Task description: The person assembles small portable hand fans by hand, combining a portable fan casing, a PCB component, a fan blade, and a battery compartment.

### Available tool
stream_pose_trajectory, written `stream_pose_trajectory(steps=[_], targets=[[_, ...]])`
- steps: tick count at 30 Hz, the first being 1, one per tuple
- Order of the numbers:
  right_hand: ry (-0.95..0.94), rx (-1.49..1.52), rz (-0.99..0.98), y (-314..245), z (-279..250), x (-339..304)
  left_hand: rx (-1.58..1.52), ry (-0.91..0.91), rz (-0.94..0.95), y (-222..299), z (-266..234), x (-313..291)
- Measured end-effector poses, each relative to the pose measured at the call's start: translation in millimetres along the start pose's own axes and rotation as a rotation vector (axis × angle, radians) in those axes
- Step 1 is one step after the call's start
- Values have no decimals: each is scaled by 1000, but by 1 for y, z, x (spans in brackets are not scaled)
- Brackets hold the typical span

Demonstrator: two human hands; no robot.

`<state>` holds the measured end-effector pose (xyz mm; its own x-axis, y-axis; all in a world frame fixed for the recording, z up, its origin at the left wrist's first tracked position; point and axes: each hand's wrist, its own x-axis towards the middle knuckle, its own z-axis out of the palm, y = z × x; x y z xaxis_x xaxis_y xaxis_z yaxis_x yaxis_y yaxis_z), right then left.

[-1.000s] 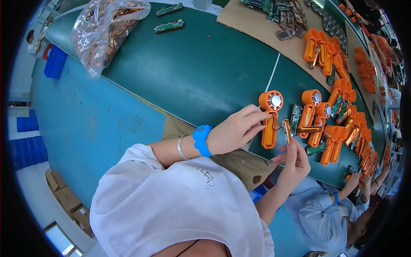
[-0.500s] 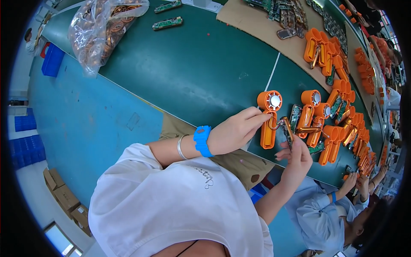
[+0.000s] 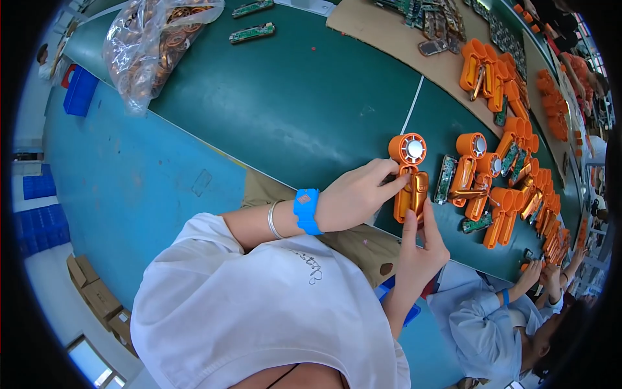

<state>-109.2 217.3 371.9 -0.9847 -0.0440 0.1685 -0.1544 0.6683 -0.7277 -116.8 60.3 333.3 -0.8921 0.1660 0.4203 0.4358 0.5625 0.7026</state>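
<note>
An orange handheld fan housing (image 3: 403, 206) lies on the green table in front of me, its round head (image 3: 408, 150) pointing away and its handle open. My left hand (image 3: 360, 194) is closed at the neck of this housing, thumb and forefinger pinched there; any wire under the fingertips is hidden. In my right hand (image 3: 421, 249) is a shiny copper-orange handle cover (image 3: 420, 189), gripped at its lower end. It stands over the right side of the open handle, glossy face up. A loose circuit board (image 3: 446, 179) lies just right of it.
More fan housings (image 3: 499, 214) with boards and covers crowd the table to the right. A cardboard sheet (image 3: 389, 32) bears stacked parts at the far right. A clear bag (image 3: 146, 58) of ring-shaped parts sits far left. A co-worker's hands (image 3: 538, 275) work at lower right.
My right hand has moved left and turned the cover, so its glossy side shows instead of its circuit board. It is now over the handle. My left hand stays at the neck.
</note>
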Motion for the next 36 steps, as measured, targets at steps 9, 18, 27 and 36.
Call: stream_pose_trajectory(steps=[9, 18, 27, 36], targets=[[-18, -227, -160, -11, 12, -5, -400, 143, -177, 0, 10, -11], [-20, -276, -185, -19, 14, 3, -307, -21, -209, 5, -1, -2], [11, -431, -236, -6, 26, 1, -107, 49, -139, 10, -2, 3], [129, -226, -569, 0, 4, 2, -1245, 261, -649, 36, 5, 26]])
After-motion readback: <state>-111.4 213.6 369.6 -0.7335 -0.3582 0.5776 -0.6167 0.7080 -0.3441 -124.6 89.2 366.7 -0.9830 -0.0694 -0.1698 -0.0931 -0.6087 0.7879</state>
